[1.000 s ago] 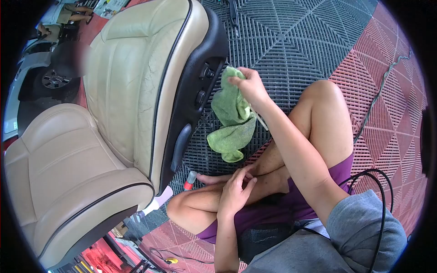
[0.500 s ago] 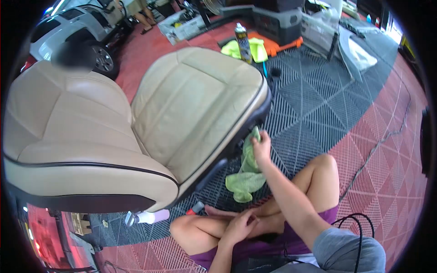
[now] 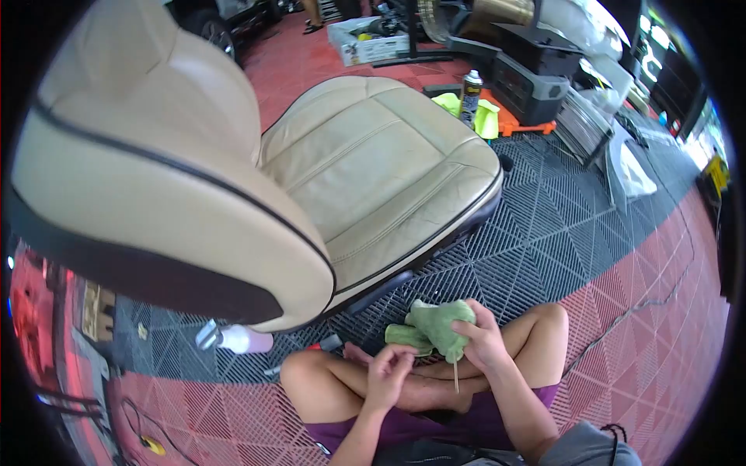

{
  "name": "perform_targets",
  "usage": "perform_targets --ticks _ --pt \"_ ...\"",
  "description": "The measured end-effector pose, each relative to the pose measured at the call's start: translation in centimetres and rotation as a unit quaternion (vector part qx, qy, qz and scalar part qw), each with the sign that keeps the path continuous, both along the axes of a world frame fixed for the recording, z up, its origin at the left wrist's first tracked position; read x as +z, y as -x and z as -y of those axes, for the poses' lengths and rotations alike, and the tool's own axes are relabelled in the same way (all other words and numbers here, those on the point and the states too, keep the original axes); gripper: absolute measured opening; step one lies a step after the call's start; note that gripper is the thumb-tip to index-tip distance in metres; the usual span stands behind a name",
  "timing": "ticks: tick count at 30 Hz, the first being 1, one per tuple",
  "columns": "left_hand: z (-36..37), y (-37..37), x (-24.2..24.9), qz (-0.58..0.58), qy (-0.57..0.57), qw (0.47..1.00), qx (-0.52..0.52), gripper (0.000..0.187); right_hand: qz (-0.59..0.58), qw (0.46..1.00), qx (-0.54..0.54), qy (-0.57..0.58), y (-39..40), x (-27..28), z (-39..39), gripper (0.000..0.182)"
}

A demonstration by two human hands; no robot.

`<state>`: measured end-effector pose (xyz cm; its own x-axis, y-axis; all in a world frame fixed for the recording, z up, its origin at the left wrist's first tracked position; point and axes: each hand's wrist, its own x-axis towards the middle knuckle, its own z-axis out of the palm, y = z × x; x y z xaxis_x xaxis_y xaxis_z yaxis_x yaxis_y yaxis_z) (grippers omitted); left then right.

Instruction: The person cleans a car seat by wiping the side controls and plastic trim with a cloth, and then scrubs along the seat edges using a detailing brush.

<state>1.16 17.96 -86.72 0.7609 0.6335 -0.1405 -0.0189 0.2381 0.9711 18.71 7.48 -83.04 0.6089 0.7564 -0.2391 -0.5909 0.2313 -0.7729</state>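
I sit cross-legged on the floor in front of a beige leather car seat (image 3: 365, 171) with black side trim. My right hand (image 3: 483, 339) holds a bunched green cloth (image 3: 437, 321) and a thin wooden stick (image 3: 454, 374) that points down from the fist. My left hand (image 3: 387, 374) is raised just below the cloth, its fingertips touching the cloth's lower edge. Both hands hover over my crossed legs, a little in front of the seat's black edge.
A white spray bottle (image 3: 233, 339) lies under the seat's backrest, with a small red-tipped item (image 3: 322, 344) beside my knee. A spray can (image 3: 469, 93) and yellow-green cloth (image 3: 486, 118) stand behind the seat. Boxes, a black case and a cable (image 3: 660, 291) lie around.
My right hand pulled the green cloth away from the seat's side trim and brought it back over my lap. My left hand rose from my foot to meet the cloth. The view tilted up.
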Motion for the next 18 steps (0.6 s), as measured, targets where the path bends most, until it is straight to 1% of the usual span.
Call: perform_targets --ticks 1,3,4,6,9,10,13,14,17,18 --pt "-0.3 -0.1 -0.4 0.021 0.031 0.999 0.024 0.013 0.004 1.0 -0.004 -0.02 0.5 1.5 0.9 0.022" --pt "-0.1 -0.5 -1.3 0.072 0.093 0.993 0.018 0.021 0.009 0.998 -0.012 -0.066 1.2 4.0 2.2 0.023" --pt "-0.1 -0.6 -0.7 0.056 0.012 0.998 -0.007 0.025 0.009 0.996 -0.016 -0.091 1.6 5.1 2.4 0.024" --pt "0.3 -0.9 0.8 0.013 -0.142 0.988 -0.062 0.034 0.005 0.99 -0.027 -0.136 2.4 6.6 2.7 0.025" --pt "1.2 -1.1 1.1 0.094 -0.163 0.976 -0.106 0.041 0.023 0.987 -0.018 -0.16 2.5 7.3 3.1 0.028" --pt "1.3 -1.1 0.7 0.116 -0.171 0.971 -0.124 0.036 0.039 0.985 -0.021 -0.169 2.3 7.0 3.2 0.031" --pt "0.6 -0.7 1.2 0.144 -0.204 0.955 -0.161 0.034 0.113 0.979 -0.005 -0.172 0.6 6.7 4.3 0.034" --pt "0.5 -0.3 1.8 0.134 -0.169 0.963 -0.161 0.028 0.106 0.98 -0.039 -0.163 0.4 7.1 4.4 0.035" --pt "-0.6 0.2 3.4 0.166 -0.226 0.953 -0.115 0.026 0.129 0.974 -0.058 -0.179 -2.2 7.0 5.4 0.034" --pt "-1.4 0.4 4.0 0.139 -0.257 0.948 -0.123 0.025 0.168 0.973 -0.072 -0.144 -2.8 7.1 5.8 0.033"
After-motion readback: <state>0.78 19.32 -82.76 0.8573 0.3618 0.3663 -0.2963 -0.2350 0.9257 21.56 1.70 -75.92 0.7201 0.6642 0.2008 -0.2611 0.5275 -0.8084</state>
